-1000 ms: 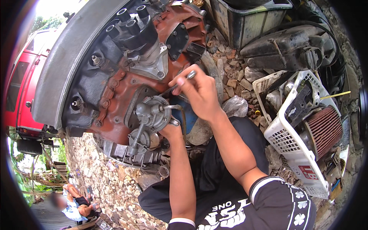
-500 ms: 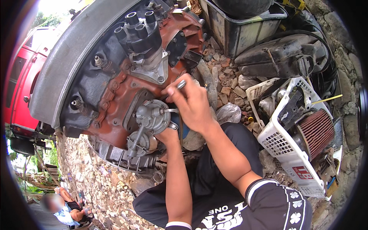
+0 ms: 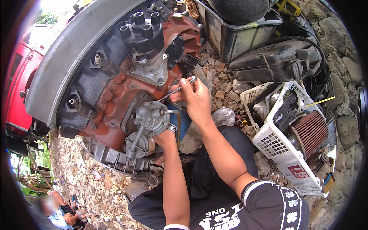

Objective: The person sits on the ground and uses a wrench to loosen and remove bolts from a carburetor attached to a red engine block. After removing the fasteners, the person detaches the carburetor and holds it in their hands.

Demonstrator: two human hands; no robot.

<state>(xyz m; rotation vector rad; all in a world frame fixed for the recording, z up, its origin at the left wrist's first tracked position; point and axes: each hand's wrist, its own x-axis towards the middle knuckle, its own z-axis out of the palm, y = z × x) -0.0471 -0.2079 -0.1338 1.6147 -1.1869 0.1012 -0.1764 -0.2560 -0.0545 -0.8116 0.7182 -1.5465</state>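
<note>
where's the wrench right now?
In the head view, just above centre: the wrench is gripped at its upper end by the right hand, its shaft slanting down-left toward the grey pump on the rusty engine block, below the black distributor cap.

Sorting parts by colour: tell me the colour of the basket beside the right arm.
White basket, seen in the head view.

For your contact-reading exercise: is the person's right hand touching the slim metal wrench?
Touching. The head view shows the right hand pinching the wrench at its upper end, fingers wrapped round the shaft.
</note>
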